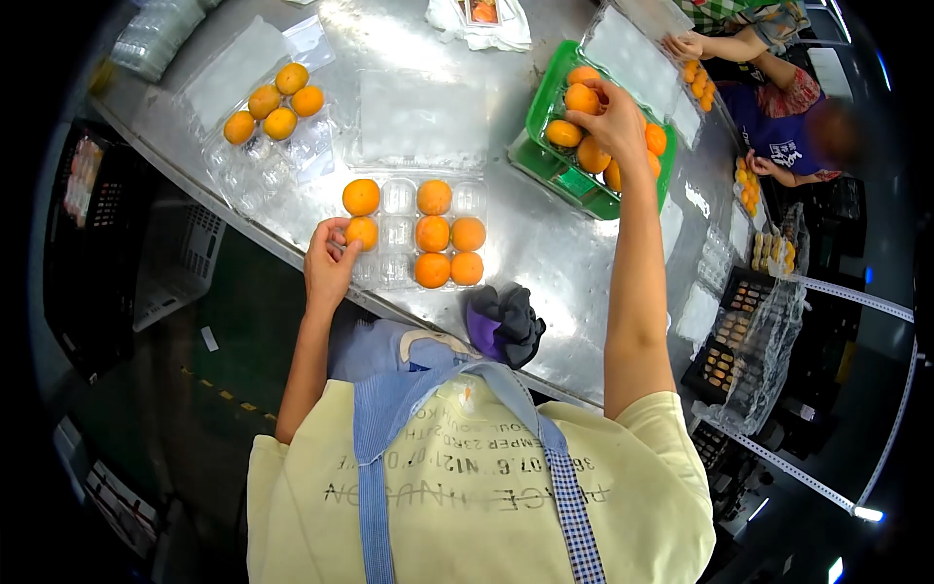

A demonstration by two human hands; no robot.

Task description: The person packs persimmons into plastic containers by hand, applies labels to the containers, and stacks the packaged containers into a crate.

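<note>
My left hand (329, 261) has its fingers closed on an orange (362, 233) in the left column of a clear plastic tray (398, 234). Several more oranges sit in that tray, in the left, third and right columns, and some of its cups hold nothing. Its clear lid (420, 117) lies folded back behind it. Over at the right, my right hand (613, 122) grips another orange (582, 98) inside a green basket (555, 180). More oranges lie in the basket around and under my fingers.
A second clear tray (243, 175) with several oranges stands at the left. Stacked clear trays (156, 37) are at the far left corner. Dark gloves (506, 324) lie by the table's front edge. Co-workers (778, 127) stand at the right, near more fruit.
</note>
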